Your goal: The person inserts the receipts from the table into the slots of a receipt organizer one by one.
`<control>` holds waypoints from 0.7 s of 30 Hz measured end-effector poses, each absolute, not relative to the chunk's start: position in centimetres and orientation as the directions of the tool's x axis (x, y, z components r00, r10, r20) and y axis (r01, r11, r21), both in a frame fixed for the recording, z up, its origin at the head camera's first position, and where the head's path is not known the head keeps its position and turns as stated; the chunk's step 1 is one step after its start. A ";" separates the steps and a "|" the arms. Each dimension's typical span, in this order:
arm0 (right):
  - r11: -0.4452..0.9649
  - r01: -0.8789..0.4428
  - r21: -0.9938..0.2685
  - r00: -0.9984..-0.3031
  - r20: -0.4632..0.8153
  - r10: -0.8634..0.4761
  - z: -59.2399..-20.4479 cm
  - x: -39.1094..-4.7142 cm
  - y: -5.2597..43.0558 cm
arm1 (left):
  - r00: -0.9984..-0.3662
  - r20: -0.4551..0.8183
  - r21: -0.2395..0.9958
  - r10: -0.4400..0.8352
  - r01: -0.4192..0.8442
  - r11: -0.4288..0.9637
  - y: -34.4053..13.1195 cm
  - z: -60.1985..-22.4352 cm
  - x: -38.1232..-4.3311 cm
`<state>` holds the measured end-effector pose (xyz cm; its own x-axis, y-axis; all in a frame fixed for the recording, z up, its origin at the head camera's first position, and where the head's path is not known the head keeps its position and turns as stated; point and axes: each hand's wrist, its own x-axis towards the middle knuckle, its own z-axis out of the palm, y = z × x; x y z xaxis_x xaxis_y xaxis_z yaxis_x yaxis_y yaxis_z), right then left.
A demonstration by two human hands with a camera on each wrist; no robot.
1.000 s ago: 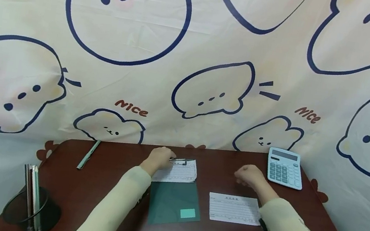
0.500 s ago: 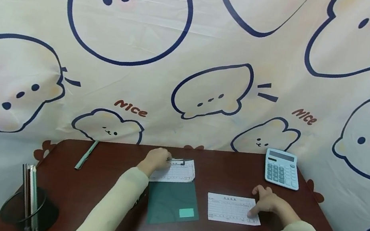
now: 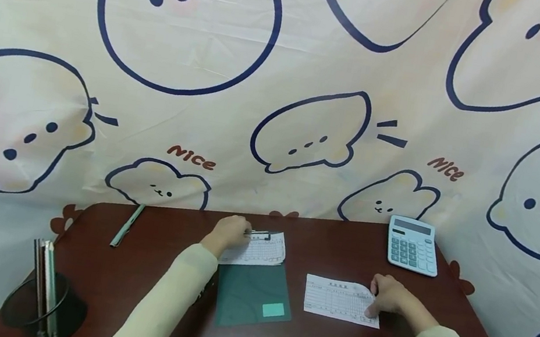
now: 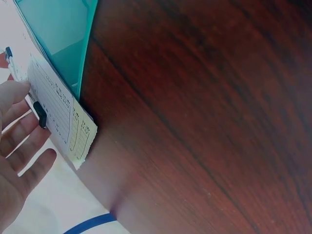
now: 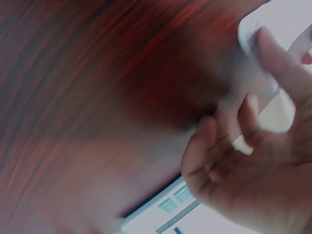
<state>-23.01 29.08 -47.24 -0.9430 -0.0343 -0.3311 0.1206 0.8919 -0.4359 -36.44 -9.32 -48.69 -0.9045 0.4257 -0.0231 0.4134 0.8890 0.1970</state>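
Observation:
My left hand [image 3: 229,235] grips the metal clip [image 3: 261,235] at the top edge of a stack of printed forms [image 3: 259,251]. In the left wrist view, the thumb lies over the clip's side and the other fingers spread near its black end [image 4: 40,114]. Below the stack, a dark green folder [image 3: 246,300] with a pale label lies on the table. To the right, my right hand [image 3: 392,299] pinches the right edge of a loose printed form [image 3: 334,299], whose upper right corner curls up. The right wrist view is blurred, with the thumb against white paper [image 5: 287,19].
A light blue calculator [image 3: 414,245] stands at the back right, just beyond the right hand. At the far left lies a pale green pen [image 3: 127,226]. A black mesh holder [image 3: 73,308] with several pens and pencils occupies the front left. A patterned cloth [image 3: 289,48] hangs behind the table.
My right hand has moved right and toward me from beyond the loose form, then taken its right edge. The form has shifted slightly away and its corner has lifted. The left hand stays.

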 end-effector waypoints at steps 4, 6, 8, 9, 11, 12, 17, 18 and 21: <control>0.902 0.141 -0.409 -0.965 -0.261 0.032 -47.3 -22.8 28.3 | -0.904 -0.028 0.201 0.427 0.413 0.888 -9.4 -48.6 -36.4; 0.891 0.160 -0.425 -0.975 -0.209 0.076 -47.3 -22.8 28.0 | -0.902 -0.032 0.208 0.430 0.415 0.886 -9.4 -48.7 -36.5; 0.869 0.171 -0.465 -0.983 -0.143 0.117 -47.3 -23.3 27.7 | -0.903 -0.040 0.210 0.428 0.411 0.887 -9.5 -49.0 -36.6; 0.857 0.169 -0.487 -0.985 -0.104 0.135 -47.2 -23.6 27.5 | -0.903 -0.044 0.207 0.428 0.411 0.888 -9.6 -49.1 -36.7; 0.828 0.152 -0.540 -0.987 -0.033 0.159 -46.6 -24.4 27.1 | -0.900 -0.047 0.203 0.433 0.416 0.887 -9.7 -49.3 -36.7; 0.815 0.135 -0.563 -0.986 0.003 0.165 -46.2 -24.8 26.9 | -0.898 -0.047 0.199 0.438 0.421 0.885 -9.7 -49.4 -36.8; 0.756 0.050 -0.653 -0.979 0.119 0.167 -43.5 -26.8 25.1 | -0.891 -0.048 0.202 0.451 0.434 0.878 -9.7 -49.1 -36.7; 0.734 0.049 -0.677 -0.977 0.118 0.175 -43.0 -27.1 24.6 | -0.892 -0.047 0.207 0.450 0.432 0.878 -9.6 -49.1 -36.8; 0.617 0.069 -0.784 -0.971 0.089 0.221 -41.7 -27.8 22.6 | -0.893 -0.039 0.213 0.449 0.431 0.877 -9.6 -48.8 -36.8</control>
